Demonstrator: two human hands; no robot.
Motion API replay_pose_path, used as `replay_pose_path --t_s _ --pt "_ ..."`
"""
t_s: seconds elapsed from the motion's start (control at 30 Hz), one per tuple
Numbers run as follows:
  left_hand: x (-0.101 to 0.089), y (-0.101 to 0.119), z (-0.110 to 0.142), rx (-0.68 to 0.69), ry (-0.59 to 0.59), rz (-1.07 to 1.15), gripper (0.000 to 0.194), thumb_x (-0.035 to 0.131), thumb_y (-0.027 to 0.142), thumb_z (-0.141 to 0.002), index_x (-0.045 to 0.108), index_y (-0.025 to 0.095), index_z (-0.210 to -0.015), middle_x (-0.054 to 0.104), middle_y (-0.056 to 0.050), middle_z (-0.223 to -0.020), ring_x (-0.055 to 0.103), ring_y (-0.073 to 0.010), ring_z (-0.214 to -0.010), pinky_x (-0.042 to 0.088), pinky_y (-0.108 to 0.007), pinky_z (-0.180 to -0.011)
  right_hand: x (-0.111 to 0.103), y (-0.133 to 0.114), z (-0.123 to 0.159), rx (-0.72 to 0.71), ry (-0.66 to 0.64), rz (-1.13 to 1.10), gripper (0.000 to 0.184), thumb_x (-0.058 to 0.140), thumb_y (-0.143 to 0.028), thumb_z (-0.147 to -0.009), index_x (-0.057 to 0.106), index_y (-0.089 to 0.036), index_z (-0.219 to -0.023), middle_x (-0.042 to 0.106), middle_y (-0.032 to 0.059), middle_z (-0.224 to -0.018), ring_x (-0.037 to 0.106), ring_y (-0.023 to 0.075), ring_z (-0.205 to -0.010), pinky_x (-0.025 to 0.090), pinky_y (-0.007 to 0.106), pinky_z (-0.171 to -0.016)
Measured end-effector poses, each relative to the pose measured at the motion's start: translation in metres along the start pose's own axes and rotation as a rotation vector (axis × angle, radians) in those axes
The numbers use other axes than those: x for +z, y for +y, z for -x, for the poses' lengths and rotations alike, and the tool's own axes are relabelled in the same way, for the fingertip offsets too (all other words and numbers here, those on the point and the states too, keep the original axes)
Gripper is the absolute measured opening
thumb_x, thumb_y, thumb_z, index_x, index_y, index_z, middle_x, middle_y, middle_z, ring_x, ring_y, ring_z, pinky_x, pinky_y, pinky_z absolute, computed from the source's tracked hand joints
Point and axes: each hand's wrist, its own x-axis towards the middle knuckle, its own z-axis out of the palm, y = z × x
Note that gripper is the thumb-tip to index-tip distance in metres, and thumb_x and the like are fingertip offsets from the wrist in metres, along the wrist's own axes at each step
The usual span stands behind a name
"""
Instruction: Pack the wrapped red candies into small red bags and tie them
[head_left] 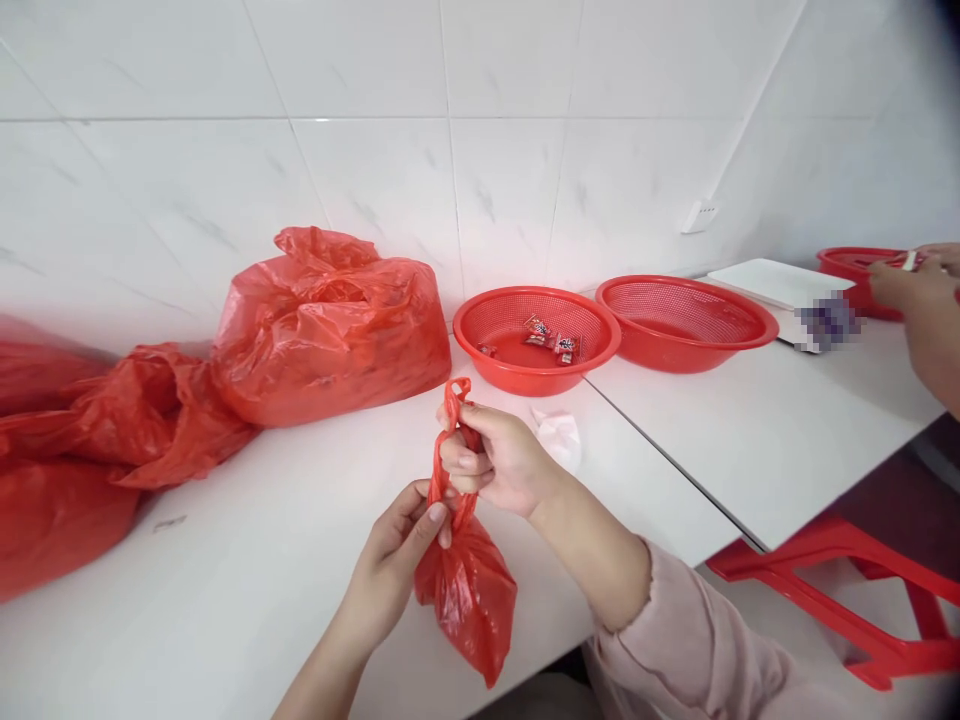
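Observation:
A small red plastic bag (pixel 472 600) hangs from both my hands above the white table's front edge, its lower part bulging and its neck twisted. My left hand (pixel 409 535) pinches the neck between thumb and fingers. Higher up, my right hand (pixel 499 455) is closed around the twisted handles, and a loop of red plastic stands up past the thumb. What is inside the bag cannot be seen. Just behind my right hand, a crumpled pale sheet (pixel 559 435) lies on the table (pixel 300 560).
Large red plastic bags (pixel 337 330) line the left and back. A red basket (pixel 536 380) with several small wrapped packets (pixel 551 340) sits beside another red basket (pixel 686 350). At far right is a co-worker's hand (pixel 919 280); a red stool (pixel 840 590) stands below the table.

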Motion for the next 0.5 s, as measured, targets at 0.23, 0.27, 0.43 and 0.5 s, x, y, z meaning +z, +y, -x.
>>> replay_pose_path --t_s 0.23,0.27,0.43,0.5 --pt "0.008 -0.005 -0.002 0.400 0.218 -0.905 0.008 0.052 0.022 -0.082 0.054 0.023 -0.089 0.065 -0.003 -0.082 0.059 -0.0278 -0.088 0.013 -0.067 -0.111 0.030 0.025 0.002 -0.250 0.216 -0.218 0.024 0.041 -0.028 -0.096 0.041 -0.019 -0.073 0.070 0.0036 -0.073 0.031 0.0045 -0.041 0.032 0.017 -0.046" --pt "0.006 -0.007 -0.005 0.412 0.248 -0.940 0.011 0.049 0.021 -0.083 0.055 0.023 -0.092 0.066 -0.004 -0.083 0.060 -0.0289 -0.090 0.013 -0.069 -0.110 0.032 0.027 0.003 -0.263 0.189 -0.192 0.022 0.041 -0.026 -0.095 0.042 -0.019 -0.074 0.070 0.0039 -0.074 0.038 0.0057 -0.044 0.036 0.018 -0.050" --pt "-0.009 -0.003 -0.007 0.291 0.244 -0.732 0.025 0.038 0.028 -0.093 0.053 0.022 -0.074 0.062 0.000 -0.071 0.063 -0.0209 -0.072 0.032 -0.059 -0.108 0.008 0.010 0.012 -0.208 0.063 -0.130 0.019 0.040 -0.033 -0.087 0.041 -0.021 -0.072 0.066 0.0041 -0.064 0.054 0.0150 -0.055 0.045 0.025 -0.057" --pt "-0.013 0.005 -0.005 0.115 0.210 -0.531 0.037 0.039 0.041 -0.095 0.052 0.022 -0.066 0.058 0.001 -0.062 0.058 -0.0172 -0.057 0.052 -0.045 -0.084 -0.010 0.002 0.020 -0.204 0.069 -0.107 0.025 0.038 -0.039 -0.086 0.039 -0.022 -0.068 0.062 0.0036 -0.056 0.054 0.0169 -0.053 0.045 0.027 -0.055"
